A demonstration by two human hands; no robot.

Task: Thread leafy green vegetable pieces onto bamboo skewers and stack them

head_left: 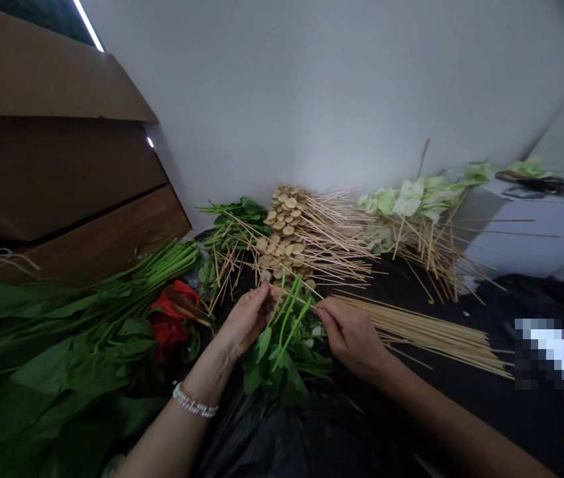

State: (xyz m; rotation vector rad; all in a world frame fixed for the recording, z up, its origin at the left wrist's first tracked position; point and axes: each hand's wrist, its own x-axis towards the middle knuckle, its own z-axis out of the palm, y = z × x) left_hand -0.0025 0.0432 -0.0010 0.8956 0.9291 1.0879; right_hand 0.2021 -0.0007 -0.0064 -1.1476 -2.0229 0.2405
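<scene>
Between my hands, green leafy stems [289, 332] hang across a thin wooden skewer [306, 305]. My right hand [354, 335] is closed on the skewer's right part. My left hand [252, 315], with a beaded bracelet [194, 401] on its wrist, pinches at the skewer's left end beside the stems; its fingertips are partly hidden by the greens. The leaves droop below the skewer over black plastic [282, 438]. Just behind my hands are stacked skewers of round pale slices [286, 232].
Loose skewers [436, 332] lie at the right. Large leafy greens [62, 345] and a red bag [175, 318] are on the left. Skewered leafy greens [239, 222] and pale green leaves on skewers [421, 199] stand by the wall. A cardboard box [52, 172] is at the upper left.
</scene>
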